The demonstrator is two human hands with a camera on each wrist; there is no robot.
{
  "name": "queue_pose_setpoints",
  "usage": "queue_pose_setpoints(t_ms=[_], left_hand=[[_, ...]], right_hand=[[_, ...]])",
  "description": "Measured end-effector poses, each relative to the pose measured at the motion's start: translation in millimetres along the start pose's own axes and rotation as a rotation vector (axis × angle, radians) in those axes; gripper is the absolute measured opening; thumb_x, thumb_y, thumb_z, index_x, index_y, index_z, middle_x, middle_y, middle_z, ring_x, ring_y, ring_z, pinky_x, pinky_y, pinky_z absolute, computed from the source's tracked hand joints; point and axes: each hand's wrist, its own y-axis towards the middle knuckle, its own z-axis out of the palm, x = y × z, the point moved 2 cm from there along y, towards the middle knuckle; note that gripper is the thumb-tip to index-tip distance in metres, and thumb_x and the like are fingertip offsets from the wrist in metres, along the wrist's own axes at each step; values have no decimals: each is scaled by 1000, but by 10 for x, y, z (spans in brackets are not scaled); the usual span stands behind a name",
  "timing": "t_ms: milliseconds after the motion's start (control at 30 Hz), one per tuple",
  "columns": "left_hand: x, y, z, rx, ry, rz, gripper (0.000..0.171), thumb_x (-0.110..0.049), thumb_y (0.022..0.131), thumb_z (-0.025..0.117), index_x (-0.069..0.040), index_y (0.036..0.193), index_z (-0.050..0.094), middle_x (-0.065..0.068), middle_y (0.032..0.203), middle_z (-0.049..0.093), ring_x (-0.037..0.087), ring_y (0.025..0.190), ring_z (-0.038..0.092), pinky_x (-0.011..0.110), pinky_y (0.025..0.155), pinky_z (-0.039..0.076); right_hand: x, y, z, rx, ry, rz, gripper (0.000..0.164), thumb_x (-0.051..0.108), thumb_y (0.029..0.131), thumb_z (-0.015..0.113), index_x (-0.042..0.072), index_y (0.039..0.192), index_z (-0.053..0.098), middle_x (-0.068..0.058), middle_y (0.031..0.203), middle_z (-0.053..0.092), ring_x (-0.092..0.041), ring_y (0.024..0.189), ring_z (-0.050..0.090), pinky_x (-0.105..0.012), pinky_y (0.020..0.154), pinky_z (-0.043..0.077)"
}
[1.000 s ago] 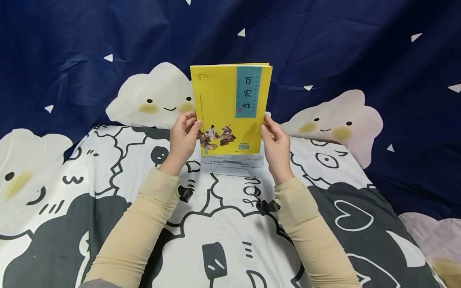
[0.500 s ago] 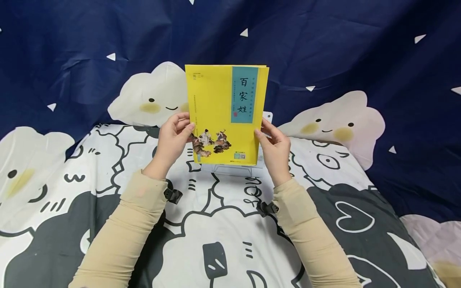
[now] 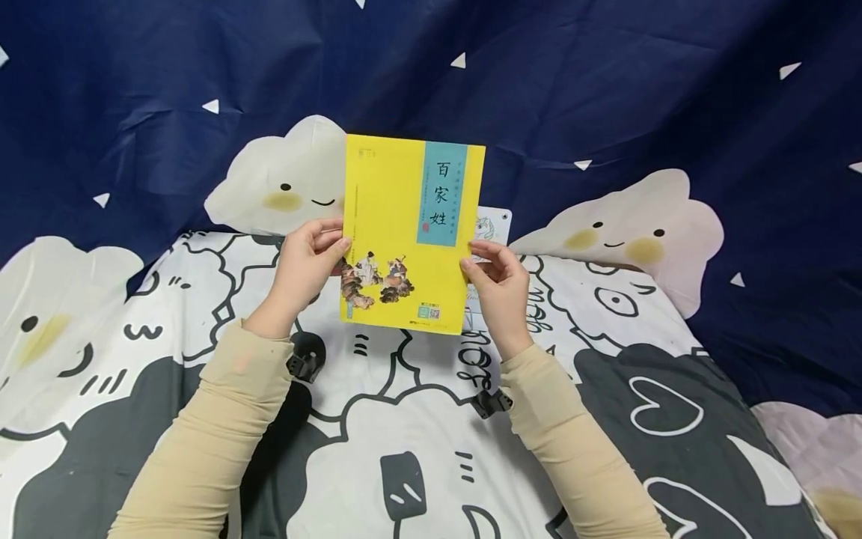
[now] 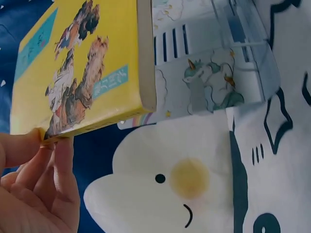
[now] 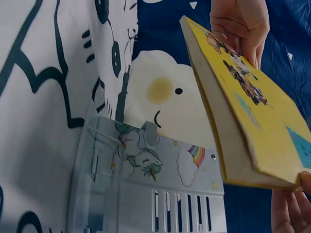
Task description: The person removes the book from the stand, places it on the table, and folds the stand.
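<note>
Item: yellow book (image 3: pixel 409 232), closed paperback with a blue title panel and a painted figure scene low on the cover. Location: held upright in the air above the patterned sheet (image 3: pixel 417 449), front cover toward the head camera, clear of the bookstand (image 5: pixel 141 194) behind it.

Grip: left hand (image 3: pixel 306 262) pinches the book's left edge, thumb on the cover and fingers curled behind, as the left wrist view confirms; right hand (image 3: pixel 501 281) pinches the right edge in the same way. Both hands are clamped on the book, one to each side.

Step, as judged: the book is being carried in both hands, off the stand, between resting places. The next move seems to call for an even two-handed hold, so that the cover stays closed and the lower edge passes over the stand's front lip without catching.

Stand: translucent plastic with a unicorn and rainbow print and slotted back, seen plainly in both wrist views.

Not determinable:
- the stand in the head view, where only a corner shows past the book's right edge;
- the small print on the cover;
- the fingers behind the book;
- the spine and back cover.

Backdrop: dark blue cloth (image 3: pixel 640 82) with white triangles and smiling clouds.
</note>
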Motion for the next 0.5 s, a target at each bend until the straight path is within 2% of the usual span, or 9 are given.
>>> queue_pose_setpoints(t_ms=[133,267,367,500], left_hand=[[49,-20,-69,33,29,-28,39,-14,100,59,-2,137,55,16,129,66,12,96,67,19,69,59],[87,-45,-163,74,50,-65,41,-16,101,58,-1,139,55,18,131,65,5,93,64,19,68,59],[106,-67,-239,98,78,-86,42,-18,101,58,-2,140,54,19,132,64,1,92,62,18,68,58],[138,-105,-334,121,109,-113,44,-21,101,58,-3,142,53,20,134,62,2,93,62,19,69,58]], right_hand=[[-37,-61,45,54,0,38,32,-1,92,66,1,124,65,-15,119,66,-7,79,63,-17,76,56],[-71,-135,104,98,1,68,34,3,94,65,5,128,65,-12,124,65,-8,82,63,-18,78,56],[-90,-190,150,116,19,88,35,4,94,65,5,129,64,-11,126,65,-8,83,64,-20,79,57],[-96,-256,215,127,38,124,35,3,95,64,5,130,63,-13,128,64,-8,84,64,-20,80,58]])
